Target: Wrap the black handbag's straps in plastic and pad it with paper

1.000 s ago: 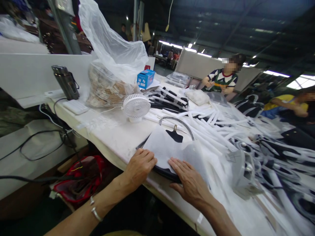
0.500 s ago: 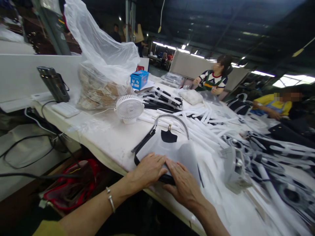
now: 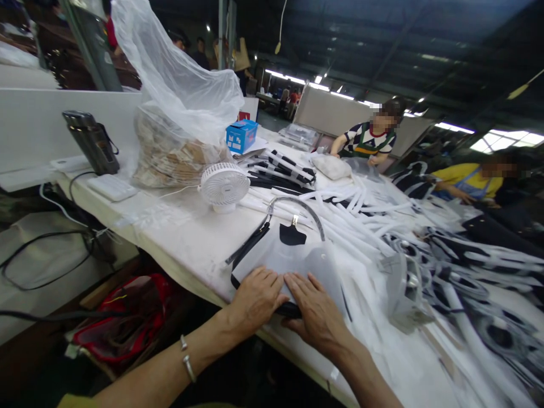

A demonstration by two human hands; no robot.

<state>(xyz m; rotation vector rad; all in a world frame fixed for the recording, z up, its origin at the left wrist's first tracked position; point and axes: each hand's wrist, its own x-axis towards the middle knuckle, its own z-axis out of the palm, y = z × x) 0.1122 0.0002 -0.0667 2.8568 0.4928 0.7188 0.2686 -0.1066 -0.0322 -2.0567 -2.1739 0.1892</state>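
Note:
A handbag (image 3: 293, 258) lies on the near edge of the table under a translucent white protective sheet, its wrapped handle (image 3: 312, 203) arching up at the far side. A black tab (image 3: 292, 234) with a gold-coloured clasp piece shows above the sheet. My left hand (image 3: 258, 294) rests flat on the front of the sheet, fingers stretched out. Beside it, my right hand (image 3: 317, 311) also lies open over the sheet, its thumb low by the bag's dark near edge. The fingertips of both hands almost meet. A black strap (image 3: 249, 243) extends along the bag's left side.
A white fan (image 3: 224, 186) stands beyond the bag, near a plastic bag of brown pieces (image 3: 178, 153) and a blue box (image 3: 241, 136). White strips (image 3: 340, 224) and a tape dispenser (image 3: 406, 292) lie rightward. A thermos (image 3: 91, 141) stands left. Two co-workers sit across.
My hands stay on the covered bag, with only slight shifts of the fingers. Across the table, the co-worker in the patterned top has lowered a raised hand and leaned forward.

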